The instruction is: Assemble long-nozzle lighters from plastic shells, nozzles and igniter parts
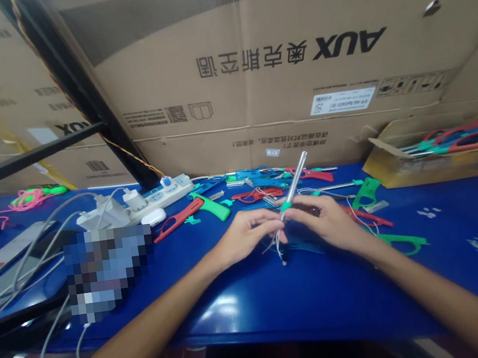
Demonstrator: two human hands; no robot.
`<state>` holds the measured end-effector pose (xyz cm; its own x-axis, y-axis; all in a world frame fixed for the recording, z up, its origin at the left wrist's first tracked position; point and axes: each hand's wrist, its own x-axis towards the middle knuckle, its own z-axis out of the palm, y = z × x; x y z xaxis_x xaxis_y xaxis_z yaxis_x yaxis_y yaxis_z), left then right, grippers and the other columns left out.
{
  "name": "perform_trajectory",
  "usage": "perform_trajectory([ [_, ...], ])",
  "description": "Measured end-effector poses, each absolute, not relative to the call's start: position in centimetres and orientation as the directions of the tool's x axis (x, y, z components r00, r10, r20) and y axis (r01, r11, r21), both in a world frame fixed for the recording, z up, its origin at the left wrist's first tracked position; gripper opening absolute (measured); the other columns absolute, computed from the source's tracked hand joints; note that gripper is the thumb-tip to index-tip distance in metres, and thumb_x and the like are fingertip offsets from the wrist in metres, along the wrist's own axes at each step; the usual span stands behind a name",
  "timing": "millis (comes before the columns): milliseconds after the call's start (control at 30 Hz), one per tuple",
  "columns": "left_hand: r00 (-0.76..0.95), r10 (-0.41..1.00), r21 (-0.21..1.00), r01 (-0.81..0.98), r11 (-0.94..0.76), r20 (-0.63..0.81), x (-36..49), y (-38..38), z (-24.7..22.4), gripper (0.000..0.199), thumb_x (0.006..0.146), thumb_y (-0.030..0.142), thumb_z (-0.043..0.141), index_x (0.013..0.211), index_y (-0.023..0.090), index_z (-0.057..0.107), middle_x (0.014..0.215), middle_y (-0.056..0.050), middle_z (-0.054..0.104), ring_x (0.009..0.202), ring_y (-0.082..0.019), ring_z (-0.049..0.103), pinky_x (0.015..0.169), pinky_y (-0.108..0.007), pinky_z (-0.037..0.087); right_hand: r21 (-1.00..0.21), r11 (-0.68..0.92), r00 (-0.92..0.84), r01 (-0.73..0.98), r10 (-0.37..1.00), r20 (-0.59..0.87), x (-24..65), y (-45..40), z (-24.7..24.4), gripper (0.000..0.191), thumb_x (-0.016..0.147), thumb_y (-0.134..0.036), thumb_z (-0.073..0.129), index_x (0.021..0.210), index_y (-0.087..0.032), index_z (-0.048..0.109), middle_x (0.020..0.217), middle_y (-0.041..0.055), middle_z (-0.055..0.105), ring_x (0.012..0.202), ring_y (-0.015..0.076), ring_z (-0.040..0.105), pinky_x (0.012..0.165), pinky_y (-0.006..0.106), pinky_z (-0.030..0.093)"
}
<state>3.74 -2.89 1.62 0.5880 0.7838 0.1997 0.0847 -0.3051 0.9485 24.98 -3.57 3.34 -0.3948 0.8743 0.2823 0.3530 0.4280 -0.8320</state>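
Above the blue table (pixel 222 316), both my hands meet at a silver lighter tube (pixel 295 178), which tilts up and to the right. My right hand (pixel 326 220) pinches it near its green collar (pixel 285 206). My left hand (pixel 246 234) has its fingers closed at the lower end, where thin white wires (pixel 278 243) and a small dark piece (pixel 283 258) hang down. A translucent blue part (pixel 305 245) lies under the hands. Beyond them are red lighter shells (pixel 256 195), a green handle shell (pixel 211 206) and more metal tubes, in a loose pile.
A cardboard box (pixel 418 170) of lighter parts stands at the right. At the left are a white power strip (pixel 166 193) with chargers and cables, a pixelated object (pixel 109 266) and a grey-white device (pixel 8 250). Large cartons (pixel 244 20) form the back wall.
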Motion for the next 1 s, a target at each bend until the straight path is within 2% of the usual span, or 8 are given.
perform_trajectory([
  [67, 0.586, 0.753, 0.862, 0.174, -0.476, 0.298, 3.7, -3.0, 1.7, 0.025, 0.098, 0.036, 0.057, 0.092, 0.016, 0.071, 0.083, -0.004, 0.074, 0.078, -0.016, 0.066, 0.08, -0.031, 0.049, -0.829, 0.438, -0.414, 0.347, 0.865, 0.284, 25.0, -3.6, 3.2, 0.021, 0.092, -0.042, 0.061, 0.093, -0.024, 0.073, 0.086, -0.0001, 0.071, 0.079, 0.0185, 0.062, 0.074, 0.032, 0.048],
  [200, 0.591, 0.602, 0.448, 0.405, -0.797, 0.537, 3.5, -3.1, 1.5, 0.022, 0.097, 0.039, 0.06, 0.089, 0.022, 0.071, 0.083, 0.0, 0.072, 0.078, -0.017, 0.06, 0.085, -0.035, 0.04, -0.837, 0.43, -0.42, 0.337, 0.865, 0.275, 24.9, -3.6, 2.9, 0.023, 0.092, -0.044, 0.061, 0.092, -0.024, 0.073, 0.088, 0.0008, 0.072, 0.081, 0.0193, 0.063, 0.075, 0.033, 0.048],
  [300, 0.537, 0.587, 0.323, 0.509, -0.798, 0.605, 3.6, -3.1, 1.3, 0.028, 0.094, 0.046, 0.063, 0.093, 0.019, 0.066, 0.087, -0.003, 0.069, 0.08, -0.019, 0.059, 0.081, -0.034, 0.042, -0.851, 0.396, -0.41, 0.346, 0.879, 0.243, 24.7, -3.6, 2.7, 0.022, 0.091, -0.043, 0.062, 0.093, -0.022, 0.072, 0.082, 0.0006, 0.071, 0.075, 0.0181, 0.062, 0.07, 0.032, 0.047],
  [400, 0.472, 0.556, 0.291, 0.522, -0.802, 0.684, 3.6, -3.1, 1.4, 0.045, 0.089, 0.051, 0.068, 0.116, 0.016, 0.057, 0.119, -0.012, 0.063, 0.111, -0.025, 0.057, 0.094, -0.04, 0.044, -0.832, 0.404, -0.43, 0.38, 0.874, 0.228, 24.7, -3.6, 2.9, 0.023, 0.091, -0.042, 0.061, 0.091, -0.022, 0.071, 0.078, 0.0001, 0.069, 0.069, 0.0165, 0.058, 0.066, 0.031, 0.045],
  [600, 0.666, 0.385, 0.003, 0.499, -0.867, 0.639, 3.1, -3.3, 2.6, 0.05, 0.096, 0.042, 0.057, 0.139, 0.02, 0.044, 0.156, -0.014, 0.035, 0.148, -0.031, 0.023, 0.122, -0.056, 0.008, -0.774, 0.487, -0.548, 0.406, 0.807, 0.221, 24.8, -3.8, 3.3, 0.028, 0.094, -0.044, 0.058, 0.086, -0.021, 0.071, 0.077, -0.0004, 0.067, 0.065, 0.0137, 0.052, 0.062, 0.029, 0.04],
  [700, 0.704, 0.373, -0.047, 0.498, -0.866, 0.604, 2.9, -3.2, 2.9, 0.038, 0.097, 0.045, 0.055, 0.125, 0.019, 0.055, 0.147, -0.011, 0.049, 0.145, -0.031, 0.031, 0.122, -0.056, 0.004, -0.77, 0.49, -0.572, 0.409, 0.795, 0.202, 24.7, -3.8, 3.2, 0.027, 0.094, -0.044, 0.059, 0.09, -0.021, 0.072, 0.082, 0.0001, 0.07, 0.068, 0.0142, 0.055, 0.064, 0.029, 0.042],
  [800, 0.711, 0.398, -0.036, 0.511, -0.859, 0.58, 3.0, -3.1, 2.6, 0.032, 0.095, 0.048, 0.053, 0.104, 0.018, 0.059, 0.115, -0.008, 0.067, 0.12, -0.027, 0.054, 0.118, -0.052, 0.019, -0.768, 0.484, -0.585, 0.419, 0.791, 0.18, 24.5, -3.9, 3.2, 0.029, 0.092, -0.046, 0.06, 0.09, -0.021, 0.074, 0.081, 0.0004, 0.072, 0.071, 0.0158, 0.06, 0.065, 0.028, 0.044],
  [1000, 0.598, 0.504, 0.09, 0.586, -0.805, 0.623, 2.2, -2.4, 2.2, 0.03, 0.089, 0.047, 0.058, 0.088, 0.018, 0.053, 0.083, -0.002, 0.061, 0.081, -0.02, 0.054, 0.093, -0.042, 0.038, -0.7, 0.553, -0.526, 0.452, 0.799, 0.292, 25.5, -3.3, 3.2, 0.029, 0.099, -0.04, 0.051, 0.114, -0.025, 0.071, 0.097, 0.0021, 0.076, 0.086, 0.0183, 0.069, 0.078, 0.031, 0.052],
])
